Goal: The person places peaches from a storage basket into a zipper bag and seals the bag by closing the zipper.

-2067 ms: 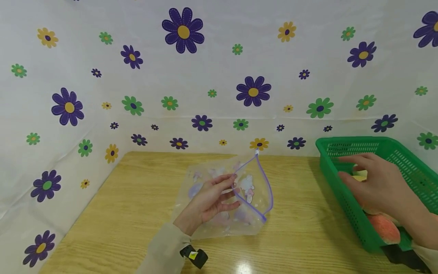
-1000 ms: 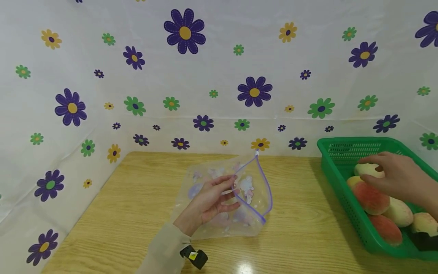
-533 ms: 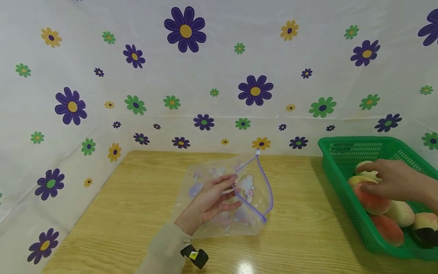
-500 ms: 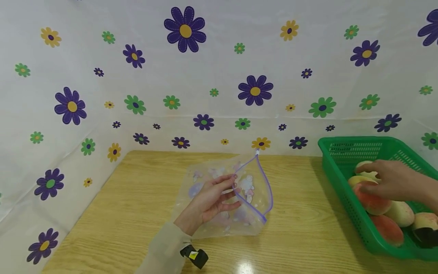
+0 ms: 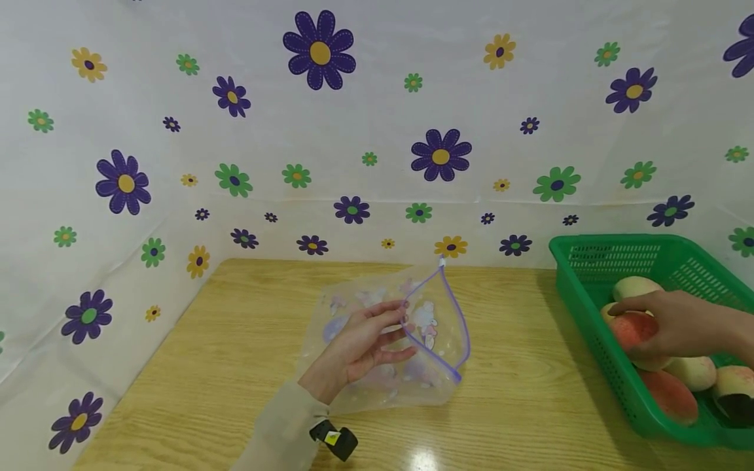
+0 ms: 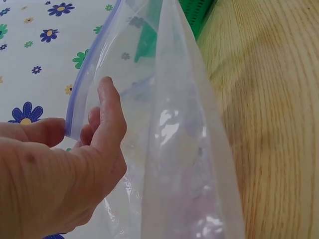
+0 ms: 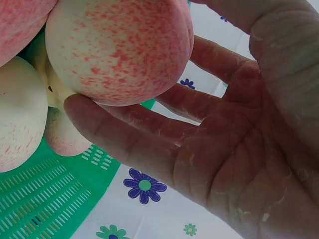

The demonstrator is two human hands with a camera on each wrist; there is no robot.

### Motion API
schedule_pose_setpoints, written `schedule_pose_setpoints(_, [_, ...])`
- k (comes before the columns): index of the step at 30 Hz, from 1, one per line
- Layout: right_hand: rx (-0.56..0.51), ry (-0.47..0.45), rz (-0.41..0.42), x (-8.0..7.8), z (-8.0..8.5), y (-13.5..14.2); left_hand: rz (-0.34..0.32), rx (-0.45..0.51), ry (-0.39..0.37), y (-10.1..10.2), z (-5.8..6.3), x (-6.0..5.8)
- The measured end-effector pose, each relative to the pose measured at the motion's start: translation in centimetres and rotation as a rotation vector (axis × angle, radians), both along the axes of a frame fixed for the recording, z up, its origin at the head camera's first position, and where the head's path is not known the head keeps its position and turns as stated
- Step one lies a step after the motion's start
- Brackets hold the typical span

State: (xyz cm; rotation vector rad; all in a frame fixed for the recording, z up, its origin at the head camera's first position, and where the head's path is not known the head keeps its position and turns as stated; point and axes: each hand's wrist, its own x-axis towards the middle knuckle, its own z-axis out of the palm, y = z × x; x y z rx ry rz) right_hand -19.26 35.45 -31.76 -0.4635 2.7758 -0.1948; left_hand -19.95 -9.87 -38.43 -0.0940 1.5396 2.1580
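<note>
In the head view my left hand (image 5: 362, 347) pinches the mouth edge of a clear zip bag (image 5: 336, 297) with purple trim and printed figures. The bag lies on the table with its mouth spread toward the right. In the left wrist view, thumb and fingers meet at the purple strip (image 6: 82, 89). My right hand (image 5: 689, 324) reaches into the green basket (image 5: 612, 258) and grips a red-blushed peach (image 5: 631, 329). In the right wrist view, fingers curve round this speckled peach (image 7: 119, 50); part of the thumb is out of frame.
Several other peaches lie in the basket, among them a pale one (image 5: 636, 288) at the back and a red one (image 5: 668, 396) in front. A flower-printed cloth (image 5: 377, 104) stands behind the wooden table (image 5: 506, 366). A black strap device (image 5: 334, 439) sits on my left wrist.
Over the basket, my right hand has moved down and its fingers have come round the red-blushed peach. My left hand and the zip bag have stayed nearly still.
</note>
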Motion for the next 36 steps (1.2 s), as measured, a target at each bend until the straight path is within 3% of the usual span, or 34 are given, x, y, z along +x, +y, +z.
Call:
schedule_pose_setpoints(7, [-0.032, -0.026, -0.017, -0.13, -0.34, 0.38, -0.005, 0.003, 0.001, 0.06, 0.03, 0.02])
schedule_pose_setpoints(21, [-0.041, 0.024, -0.026, 0.24, -0.73, 0.33, -0.016, 0.018, 0.012, 0.1, 0.09, 0.04])
schedule_pose_setpoints(36, [0.011, 0.221, -0.009, 0.64, -0.1, -0.37, -0.003, 0.018, -0.003, 0.03, 0.01, 0.04])
